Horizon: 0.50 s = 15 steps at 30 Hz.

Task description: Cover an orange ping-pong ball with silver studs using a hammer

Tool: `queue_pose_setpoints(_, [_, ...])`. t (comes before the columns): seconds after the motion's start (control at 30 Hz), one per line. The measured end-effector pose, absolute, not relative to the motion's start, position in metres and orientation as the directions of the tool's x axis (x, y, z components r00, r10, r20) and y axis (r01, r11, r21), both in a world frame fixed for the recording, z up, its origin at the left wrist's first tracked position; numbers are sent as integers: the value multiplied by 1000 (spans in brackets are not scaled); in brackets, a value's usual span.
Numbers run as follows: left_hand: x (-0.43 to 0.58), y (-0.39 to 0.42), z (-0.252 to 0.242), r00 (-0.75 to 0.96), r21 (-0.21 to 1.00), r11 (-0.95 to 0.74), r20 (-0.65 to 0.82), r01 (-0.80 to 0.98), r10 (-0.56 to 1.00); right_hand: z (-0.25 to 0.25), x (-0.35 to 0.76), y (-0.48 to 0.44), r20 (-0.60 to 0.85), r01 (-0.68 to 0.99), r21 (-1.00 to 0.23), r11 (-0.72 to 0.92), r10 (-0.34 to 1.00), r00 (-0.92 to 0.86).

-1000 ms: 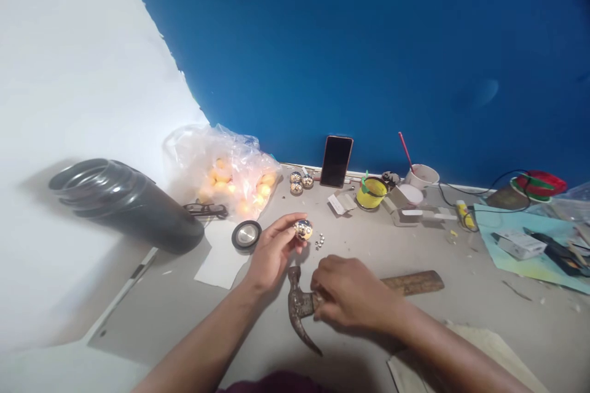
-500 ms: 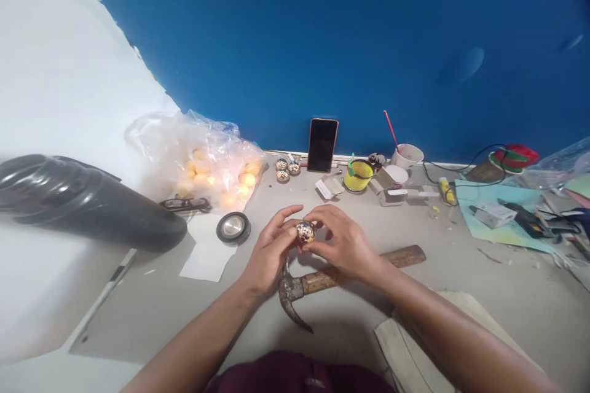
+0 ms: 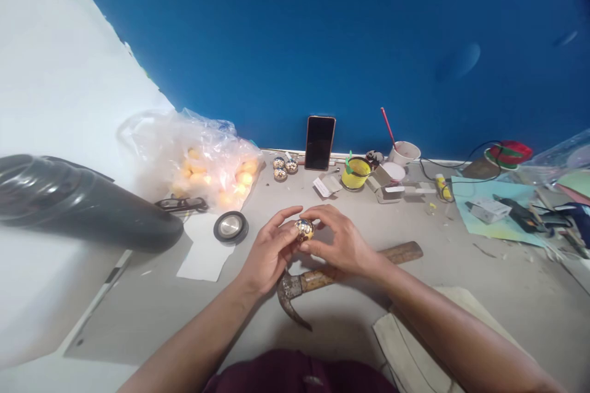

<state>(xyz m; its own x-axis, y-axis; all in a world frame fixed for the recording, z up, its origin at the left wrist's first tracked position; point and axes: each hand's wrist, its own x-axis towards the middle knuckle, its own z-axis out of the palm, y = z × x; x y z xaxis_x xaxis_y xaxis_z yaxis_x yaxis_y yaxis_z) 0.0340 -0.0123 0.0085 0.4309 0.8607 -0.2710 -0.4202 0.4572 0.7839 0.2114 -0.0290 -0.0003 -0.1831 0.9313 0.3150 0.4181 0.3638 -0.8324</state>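
Between both hands is a shiny gold ball with a mirror-like, patterned surface. My left hand grips its left side with thumb and fingers. From the right, my right hand pinches the same ball between thumb and fingertips. Beneath the hands a claw hammer lies on the grey table, its rusty head to the left and wooden handle running right, partly hidden by my right hand and wrist. Three similar shiny balls sit together near the wall.
A phone leans on the blue wall. A plastic bag of orange things, a black round lid, a white paper and a dark cylinder stand left. Rightward are a yellow cup, a white cup and a folded cloth.
The ball has turned slightly between my fingers. My hands stay in nearly the same place, and the whole view has shifted a little.
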Motion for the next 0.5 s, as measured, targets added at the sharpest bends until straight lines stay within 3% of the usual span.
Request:
queue_pose_setpoints(0.23, [36, -13, 8, 403, 777, 461, -293, -429, 867, -3, 206, -32, 392, 489, -760, 428, 902, -181])
queue_pose_setpoints(0.5, [38, -13, 5, 355, 775, 468, -333, -424, 873, -5, 204, -33, 354, 523, -756, 393, 918, -177])
